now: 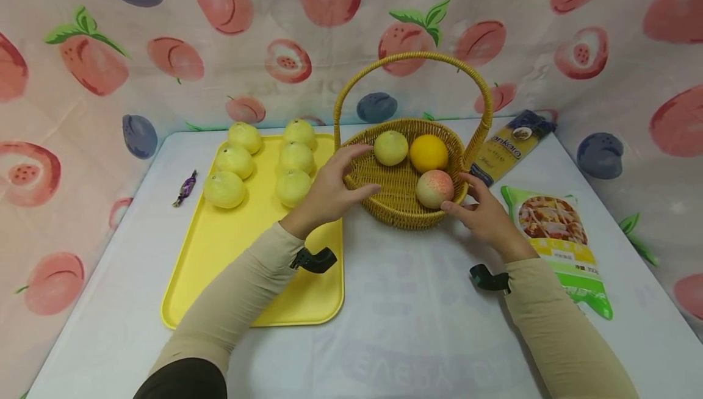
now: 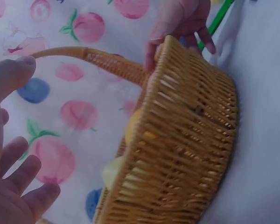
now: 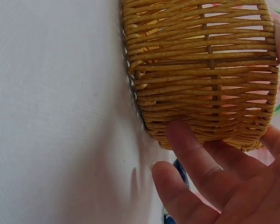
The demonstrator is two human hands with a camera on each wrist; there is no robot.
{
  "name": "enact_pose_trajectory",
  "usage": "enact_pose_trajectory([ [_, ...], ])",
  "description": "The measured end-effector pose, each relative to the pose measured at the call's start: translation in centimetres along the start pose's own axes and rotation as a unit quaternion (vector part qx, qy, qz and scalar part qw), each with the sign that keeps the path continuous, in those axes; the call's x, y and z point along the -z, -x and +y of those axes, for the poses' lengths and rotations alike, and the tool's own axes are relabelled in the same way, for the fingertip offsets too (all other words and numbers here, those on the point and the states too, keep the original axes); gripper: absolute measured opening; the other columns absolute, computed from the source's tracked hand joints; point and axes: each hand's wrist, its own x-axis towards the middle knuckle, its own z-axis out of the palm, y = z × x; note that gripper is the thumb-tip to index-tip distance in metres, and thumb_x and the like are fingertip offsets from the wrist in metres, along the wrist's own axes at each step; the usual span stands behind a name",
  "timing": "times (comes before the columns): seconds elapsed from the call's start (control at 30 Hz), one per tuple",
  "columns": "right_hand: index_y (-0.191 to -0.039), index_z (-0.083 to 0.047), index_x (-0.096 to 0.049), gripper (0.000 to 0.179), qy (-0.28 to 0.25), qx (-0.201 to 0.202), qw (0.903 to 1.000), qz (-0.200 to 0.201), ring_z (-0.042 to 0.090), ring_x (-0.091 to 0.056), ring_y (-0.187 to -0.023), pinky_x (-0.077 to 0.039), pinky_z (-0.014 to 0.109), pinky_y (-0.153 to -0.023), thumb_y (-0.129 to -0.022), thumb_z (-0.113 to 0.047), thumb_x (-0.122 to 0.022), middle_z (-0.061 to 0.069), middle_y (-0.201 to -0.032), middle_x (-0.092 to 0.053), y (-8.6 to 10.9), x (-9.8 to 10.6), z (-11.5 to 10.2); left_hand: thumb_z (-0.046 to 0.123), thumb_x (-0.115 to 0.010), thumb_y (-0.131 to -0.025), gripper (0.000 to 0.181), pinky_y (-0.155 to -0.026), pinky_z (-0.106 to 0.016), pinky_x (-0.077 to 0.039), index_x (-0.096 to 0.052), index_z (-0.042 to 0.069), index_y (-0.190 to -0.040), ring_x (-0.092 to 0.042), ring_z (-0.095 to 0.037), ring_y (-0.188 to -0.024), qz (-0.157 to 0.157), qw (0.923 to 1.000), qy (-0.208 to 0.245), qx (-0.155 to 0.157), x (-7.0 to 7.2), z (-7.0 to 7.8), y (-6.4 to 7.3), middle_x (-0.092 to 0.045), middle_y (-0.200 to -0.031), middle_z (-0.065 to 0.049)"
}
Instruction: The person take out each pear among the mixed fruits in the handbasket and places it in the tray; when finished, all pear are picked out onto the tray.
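Observation:
A wicker basket (image 1: 384,194) with a tall arched handle stands at the back of the table. Inside it lie a peach (image 1: 435,189), an orange (image 1: 429,154) and a pale yellow-green round fruit (image 1: 390,147). My right hand (image 1: 489,219) holds the basket's right side, thumb at the rim beside the peach. In the right wrist view, its fingers (image 3: 191,154) lie against the outer woven wall. Beside the basket's left rim, my left hand (image 1: 332,188) is held with thumb and fingers spread apart and nothing between them, as the left wrist view also shows.
On the left, a yellow tray (image 1: 230,277) bears several pale yellow-green round fruits (image 1: 224,190) in two rows. A purple-wrapped candy (image 1: 185,188) lies left of it. Right of the basket are a pasta packet (image 1: 511,147) and a green-and-yellow food bag (image 1: 560,240). A fruit-print cloth hangs behind.

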Motion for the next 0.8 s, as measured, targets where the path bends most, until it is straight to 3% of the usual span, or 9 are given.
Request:
enact_pose_trajectory([
  [0.13,-0.163,-0.020,-0.009,0.099,-0.003,-0.004,1.0000,0.002,0.044,-0.047,-0.122,-0.044,0.057,-0.097,-0.091,-0.059,-0.066,0.027,-0.161,-0.019,0.0,-0.1,0.0,0.018,-0.076,-0.091,0.064,-0.104,-0.045,-0.043,-0.047,0.001,-0.146,-0.044,-0.024,-0.133,-0.013,0.9999,-0.009,0.005,-1.1,-0.4,-1.0,-0.046,-0.147,-0.013],
  [0.37,-0.163,-0.020,-0.009,0.099,-0.008,-0.004,1.0000,0.002,0.044,-0.046,-0.124,-0.042,0.058,-0.099,-0.091,-0.058,-0.066,0.026,-0.161,-0.018,0.0,-0.1,0.1,0.021,-0.075,-0.092,0.063,-0.099,-0.036,-0.044,-0.049,0.003,-0.146,-0.046,-0.026,-0.131,-0.005,0.9997,-0.021,0.014,-2.5,-1.1,-2.9,-0.048,-0.145,-0.012],
  [0.6,-0.163,-0.021,-0.009,0.099,-0.006,-0.005,1.0000,-0.001,0.044,-0.046,-0.123,-0.044,0.057,-0.098,-0.091,-0.058,-0.066,0.026,-0.161,-0.019,0.0,-0.1,0.1,0.030,-0.073,-0.093,0.065,-0.108,-0.040,-0.039,-0.047,0.008,-0.149,-0.043,-0.025,-0.135,-0.015,0.9973,-0.032,0.064,-3.7,-2.2,-4.8,-0.045,-0.150,-0.008],
  [0.8,-0.163,-0.021,-0.008,0.100,-0.006,-0.006,1.0000,-0.002,0.044,-0.046,-0.124,-0.043,0.058,-0.099,-0.090,-0.060,-0.066,0.026,-0.161,-0.018,-0.1,0.0,0.2,0.032,-0.073,-0.093,0.065,-0.107,-0.035,-0.039,-0.047,0.012,-0.149,-0.043,-0.023,-0.135,-0.020,0.9956,-0.048,0.078,-4.2,-2.9,-6.4,-0.047,-0.148,-0.007],
])
